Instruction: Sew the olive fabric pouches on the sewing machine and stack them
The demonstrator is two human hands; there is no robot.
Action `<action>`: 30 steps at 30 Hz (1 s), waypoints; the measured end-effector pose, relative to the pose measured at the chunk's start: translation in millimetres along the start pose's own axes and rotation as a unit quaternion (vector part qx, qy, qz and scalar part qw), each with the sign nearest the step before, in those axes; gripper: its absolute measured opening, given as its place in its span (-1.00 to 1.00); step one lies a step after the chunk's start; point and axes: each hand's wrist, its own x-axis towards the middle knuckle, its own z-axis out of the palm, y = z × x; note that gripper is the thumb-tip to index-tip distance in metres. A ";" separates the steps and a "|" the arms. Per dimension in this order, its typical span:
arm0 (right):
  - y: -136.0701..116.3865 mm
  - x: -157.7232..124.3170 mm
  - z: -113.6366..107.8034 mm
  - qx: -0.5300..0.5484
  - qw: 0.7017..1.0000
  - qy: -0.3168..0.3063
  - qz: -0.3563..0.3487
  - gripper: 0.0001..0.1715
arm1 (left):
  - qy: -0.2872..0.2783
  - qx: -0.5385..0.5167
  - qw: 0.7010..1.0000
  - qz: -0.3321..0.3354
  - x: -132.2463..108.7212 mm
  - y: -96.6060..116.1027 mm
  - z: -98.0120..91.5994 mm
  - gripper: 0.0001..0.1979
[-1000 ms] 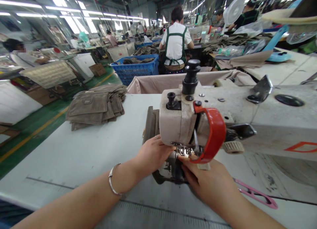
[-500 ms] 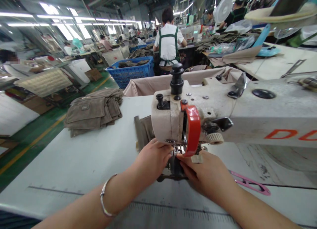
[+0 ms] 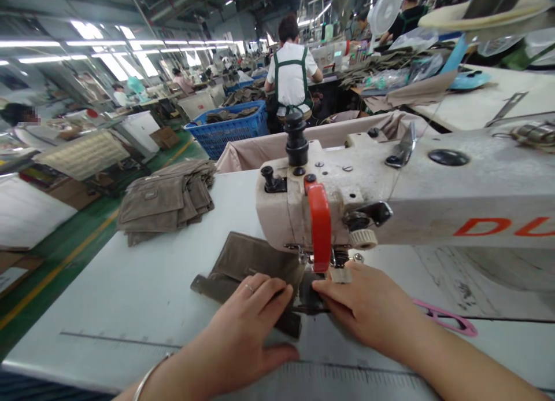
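My left hand (image 3: 247, 326) lies on a grey-brown fabric piece (image 3: 243, 256), its fingers flat over the near part and its thumb apart, off the cloth's edge. The piece lies at a slant on the table, its right end by the needle area of a white sewing machine (image 3: 299, 216). My right hand (image 3: 368, 302) is at the right of the needle area, fingers bent together, the tips beside the dark plate (image 3: 310, 294). What lies between them, if anything, is hidden. A red guard (image 3: 319, 227) on the machine head partly covers the needle.
A stack of grey-brown fabric pieces (image 3: 167, 201) sits at the table's left. A pink thread snipper (image 3: 451, 320) lies right of my right hand. Beyond the table are a pinkish cloth-lined bin (image 3: 255, 149), a blue basket (image 3: 229, 132) and a seated person (image 3: 292, 71).
My left hand has moved left and nearer from the needle, its fingers spreading onto the fabric. The fabric has come out from behind the machine head, turned. My right hand stays near the needle.
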 end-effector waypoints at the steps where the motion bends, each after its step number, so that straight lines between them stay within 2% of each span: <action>1: 0.1 -0.3 -2.0 0.001 1.000 -0.011 -0.002 -0.81 | -0.005 -0.003 1.000 0.009 -2.7 5.0 2.3 -0.43; 3: 0.6 -1.3 -5.4 0.004 1.000 -0.028 0.002 -0.84 | -0.002 -0.011 1.000 0.021 -4.2 15.1 8.3 -0.58; 5: 1.5 -2.8 -7.6 0.013 0.999 -0.033 0.003 -0.85 | 0.028 -0.011 0.999 0.019 -3.1 22.7 14.0 -0.66; 9: 2.0 -5.3 -8.8 0.041 0.998 -0.052 -0.023 -0.80 | 0.080 0.005 0.997 0.020 -1.3 27.2 20.2 -0.70; 13: -0.8 -6.7 -9.3 0.057 0.994 -0.085 -0.041 -0.77 | 0.089 0.004 0.995 0.047 -0.5 27.2 22.9 -0.70; 19: -4.2 -9.1 -4.3 0.084 0.995 -0.003 -0.048 -0.62 | 0.098 -0.023 0.993 0.062 3.4 28.6 23.5 -0.75; 26: -2.1 -7.2 4.5 0.095 0.995 0.016 -0.032 -0.59 | 0.079 -0.062 0.994 0.047 13.1 14.9 20.8 -0.73; 30: 1.3 -7.0 7.9 0.077 0.997 0.015 0.004 -0.63 | 0.085 -0.068 0.992 0.060 23.1 2.6 21.2 -0.77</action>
